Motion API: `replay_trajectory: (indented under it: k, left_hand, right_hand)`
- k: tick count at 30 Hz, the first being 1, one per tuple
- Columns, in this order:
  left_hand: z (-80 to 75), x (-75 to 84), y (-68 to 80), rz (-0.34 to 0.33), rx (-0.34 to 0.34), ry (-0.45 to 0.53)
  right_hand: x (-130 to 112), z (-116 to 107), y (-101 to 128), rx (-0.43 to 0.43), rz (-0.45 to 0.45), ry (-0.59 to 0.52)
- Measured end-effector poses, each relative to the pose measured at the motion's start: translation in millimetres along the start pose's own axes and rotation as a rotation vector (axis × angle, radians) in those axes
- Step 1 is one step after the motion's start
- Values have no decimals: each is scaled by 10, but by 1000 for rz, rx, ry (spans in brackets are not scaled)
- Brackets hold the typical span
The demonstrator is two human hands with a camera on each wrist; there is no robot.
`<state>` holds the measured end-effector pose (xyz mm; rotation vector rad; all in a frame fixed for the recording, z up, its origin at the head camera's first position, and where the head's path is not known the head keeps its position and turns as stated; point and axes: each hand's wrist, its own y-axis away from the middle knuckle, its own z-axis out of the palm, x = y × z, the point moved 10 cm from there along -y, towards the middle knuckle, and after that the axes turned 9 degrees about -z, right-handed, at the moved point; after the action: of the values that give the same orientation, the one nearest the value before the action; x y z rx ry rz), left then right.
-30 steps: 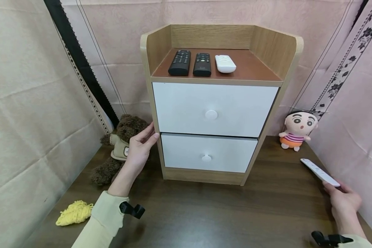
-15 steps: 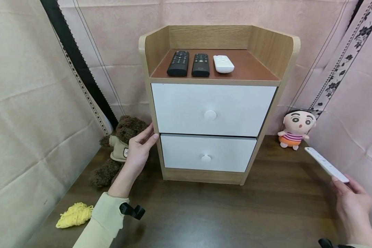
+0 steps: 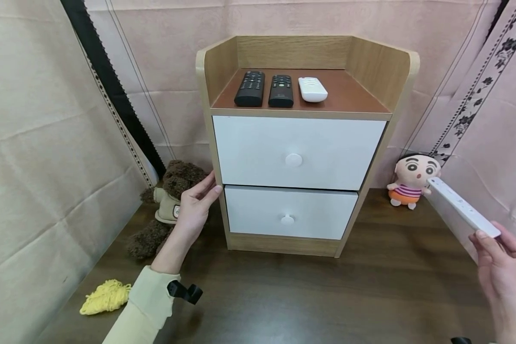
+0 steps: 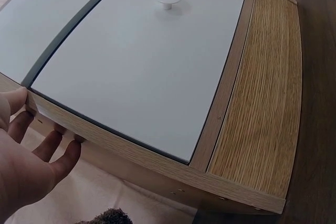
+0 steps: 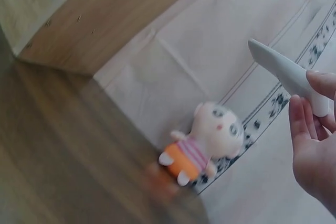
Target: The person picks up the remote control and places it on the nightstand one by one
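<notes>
A slim white remote control [image 3: 462, 205] is pinched at its near end between the thumb and fingers of my right hand [image 3: 505, 267], raised at the far right. In the right wrist view, the remote control [image 5: 283, 72] points away from the fingers. My left hand [image 3: 193, 208] rests against the left side of a small wooden cabinet [image 3: 279, 243]. The left wrist view shows the thumb at its front edge and the fingertips on its side panel. Both white drawers, upper [image 3: 258, 153] and lower [image 3: 253, 210], are closed.
Two black remotes [image 3: 249, 89] [image 3: 281, 91] and a white one [image 3: 313, 89] lie on the cabinet's top shelf. A brown teddy bear [image 3: 167, 210] sits left of it, behind yellow yarn [image 3: 106, 297]. A plush doll [image 3: 413, 179] sits at right. Cloth walls [image 3: 69, 143] enclose the tabletop.
My right hand has lifted the white remote control upward and slightly right, off the area near the tabletop's right edge. My left hand has stayed at the cabinet's side.
</notes>
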<state>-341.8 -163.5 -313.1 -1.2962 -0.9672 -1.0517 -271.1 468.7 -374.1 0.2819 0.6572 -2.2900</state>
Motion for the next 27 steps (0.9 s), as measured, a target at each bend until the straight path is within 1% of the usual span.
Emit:
replay_trajectory:
  k: [4, 6, 8, 10, 15, 22, 27]
  left_hand:
    - [6, -4, -4, -2, 2, -4]
    - [8, -7, -6, -3, 1, -5]
    - [10, -9, -10, -3, 0, -9]
    - [10, -8, -15, -2, -1, -14]
    - [16, -3, -20, -3, -4, -17]
    - [14, -7, -16, -3, -3, -1]
    - [12, -6, -8, -5, -3, 11]
  right_hand:
    - [-59, 318, 18, -157, -26, -74]
    - [-82, 459, 22, -219, -33, -102]
    - [-95, 579, 25, -259, -30, -107]
    - [-113, 686, 35, -284, -42, -87]
    - [-140, 923, 81, -305, -74, -24]
    - [-136, 1201, 99, -363, -24, -117]
    - [-157, 1360, 135, -377, -45, -122]
